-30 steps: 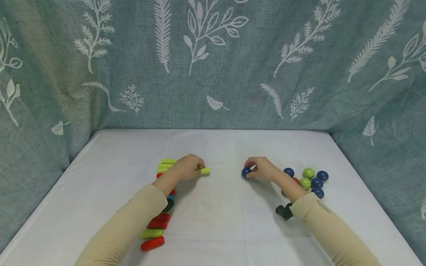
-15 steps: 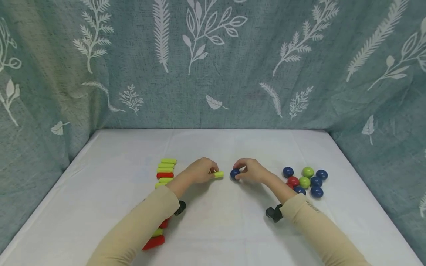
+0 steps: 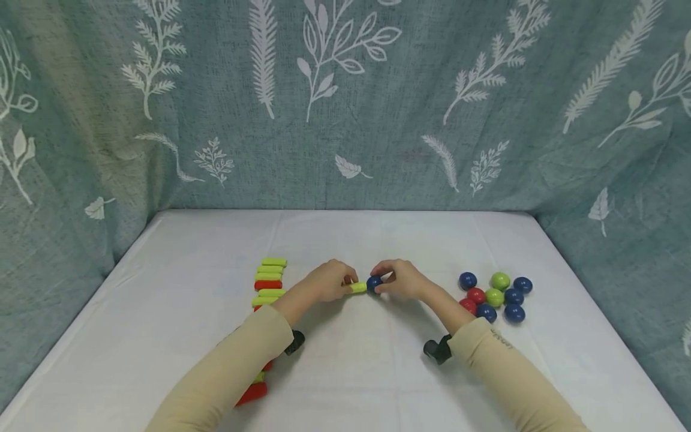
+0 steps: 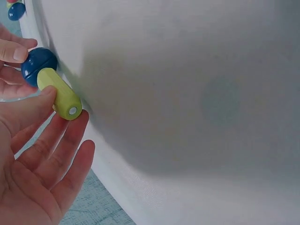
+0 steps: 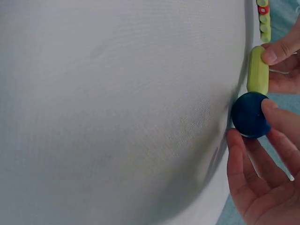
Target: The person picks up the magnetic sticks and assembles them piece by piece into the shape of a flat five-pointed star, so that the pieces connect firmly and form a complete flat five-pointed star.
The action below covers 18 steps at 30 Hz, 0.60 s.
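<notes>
My left hand (image 3: 332,281) pinches a yellow-green magnetic rod (image 4: 63,93) between thumb and fingers; a small silvery disc shows at its near end. In my right hand (image 3: 402,279) is a dark blue ball (image 5: 251,115), held by thumb and fingertips. The rod's far end meets the ball in both wrist views, the two in line over the middle of the white table. In the left wrist view, the fingers of the left hand fan out below the rod.
A column of yellow-green and red rods (image 3: 269,276) lies left, partly hidden by the left sleeve. Right of the right hand sits a cluster of blue, red and green balls (image 3: 494,297). A patterned green cloth (image 3: 345,150) hangs behind the white table (image 3: 345,384).
Both hands have moved toward each other: the left rightward with the rod, the right leftward with the blue ball. The gap between rod and ball has closed.
</notes>
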### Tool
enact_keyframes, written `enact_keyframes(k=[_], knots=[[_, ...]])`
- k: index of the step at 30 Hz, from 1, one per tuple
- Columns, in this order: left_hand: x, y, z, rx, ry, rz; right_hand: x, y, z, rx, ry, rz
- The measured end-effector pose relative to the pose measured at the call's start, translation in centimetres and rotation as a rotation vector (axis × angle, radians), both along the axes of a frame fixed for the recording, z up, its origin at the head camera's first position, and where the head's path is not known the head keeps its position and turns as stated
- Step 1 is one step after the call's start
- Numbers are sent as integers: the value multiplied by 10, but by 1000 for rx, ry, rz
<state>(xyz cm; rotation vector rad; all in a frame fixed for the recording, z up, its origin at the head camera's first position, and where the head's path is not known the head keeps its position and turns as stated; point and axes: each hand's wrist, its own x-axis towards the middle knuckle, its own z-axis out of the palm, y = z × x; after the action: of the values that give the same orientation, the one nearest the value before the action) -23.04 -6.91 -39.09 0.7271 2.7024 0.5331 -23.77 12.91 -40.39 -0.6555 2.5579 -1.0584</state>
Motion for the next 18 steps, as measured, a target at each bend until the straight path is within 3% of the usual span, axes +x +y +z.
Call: enact_keyframes(k=[4,11,18], knots=[[2,0,0,16,16,-7,1,-1,0,-22,-20,-58],[10,4,2,56,-5,0,6,-6,-1,-42,-19,-238],[11,-9,5,76,22,13,7,-8,1,-53,-58,-262]])
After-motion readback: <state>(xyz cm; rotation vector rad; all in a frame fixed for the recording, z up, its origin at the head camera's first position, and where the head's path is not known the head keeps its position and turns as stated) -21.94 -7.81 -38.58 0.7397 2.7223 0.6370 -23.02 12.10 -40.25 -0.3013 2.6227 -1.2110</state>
